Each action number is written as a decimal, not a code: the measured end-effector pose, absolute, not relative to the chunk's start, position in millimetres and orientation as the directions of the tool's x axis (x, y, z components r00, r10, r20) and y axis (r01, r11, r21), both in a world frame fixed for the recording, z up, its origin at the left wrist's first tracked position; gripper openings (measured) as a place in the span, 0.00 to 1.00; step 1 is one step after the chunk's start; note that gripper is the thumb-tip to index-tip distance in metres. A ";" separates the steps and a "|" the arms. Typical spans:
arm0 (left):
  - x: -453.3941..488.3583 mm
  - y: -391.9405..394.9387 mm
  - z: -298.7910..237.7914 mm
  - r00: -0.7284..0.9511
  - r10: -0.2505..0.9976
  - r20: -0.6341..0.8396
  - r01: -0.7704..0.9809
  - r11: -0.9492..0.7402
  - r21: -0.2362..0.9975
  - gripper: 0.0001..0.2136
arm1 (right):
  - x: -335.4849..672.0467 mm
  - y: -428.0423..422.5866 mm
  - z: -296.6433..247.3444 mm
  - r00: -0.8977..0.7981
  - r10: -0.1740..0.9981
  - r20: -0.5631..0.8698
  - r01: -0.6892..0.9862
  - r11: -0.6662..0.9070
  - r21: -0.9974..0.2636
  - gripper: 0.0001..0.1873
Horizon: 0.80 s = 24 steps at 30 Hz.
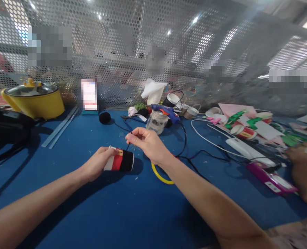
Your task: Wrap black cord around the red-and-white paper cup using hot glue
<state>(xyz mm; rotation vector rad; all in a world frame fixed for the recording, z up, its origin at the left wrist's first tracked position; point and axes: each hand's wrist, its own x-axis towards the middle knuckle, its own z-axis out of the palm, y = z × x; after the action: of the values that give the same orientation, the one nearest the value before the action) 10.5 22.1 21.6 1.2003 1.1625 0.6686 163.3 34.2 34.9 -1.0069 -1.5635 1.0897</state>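
Over the middle of a blue table, a cup is being held on its side, with a red band and, nearer the right-hand end, a black band circling its wall. The left hand is gripping the opposite, white end; the right hand is pinching black yarn between thumb and fingers, just above the cup. From that pinch the yarn is leading back to a ball. A yellow ring is lying partly beneath the right forearm; behind the hand, a jar is standing beside a glue gun. Far right, a co-worker's arm is lying near a purple power strip.

Should the pinch be slackening, turns near the rim could be slipping off the end; too firm a left grip could be denting the wall. A sharp tug could be setting the loose ball rolling.

The left fingers behind the cup are remaining hidden. The black band is probably consisting of wound yarn, though single turns are blurring together. The co-worker's arm is running out of frame, its fingers hard to make out.
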 end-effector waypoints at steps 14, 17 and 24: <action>11.9 11.8 19.9 0.403 0.871 -0.281 0.211 0.210 0.955 0.10 | 163.4 39.0 23.4 -0.187 0.924 0.333 0.370 0.380 -0.848 0.12; 11.8 10.1 21.1 0.407 0.876 -0.261 0.246 0.170 0.954 0.10 | 163.6 40.4 21.0 -0.204 0.918 0.341 0.396 0.396 -0.828 0.12; 7.8 8.4 19.4 0.420 0.890 -0.176 0.309 0.042 0.950 0.12 | 163.5 39.6 20.1 -0.215 0.925 0.314 0.429 0.378 -0.821 0.12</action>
<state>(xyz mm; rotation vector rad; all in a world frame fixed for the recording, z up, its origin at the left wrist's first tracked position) 7.8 8.4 19.4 1.5140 1.1108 0.6269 163.5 39.6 20.1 -1.1825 -1.8080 0.7533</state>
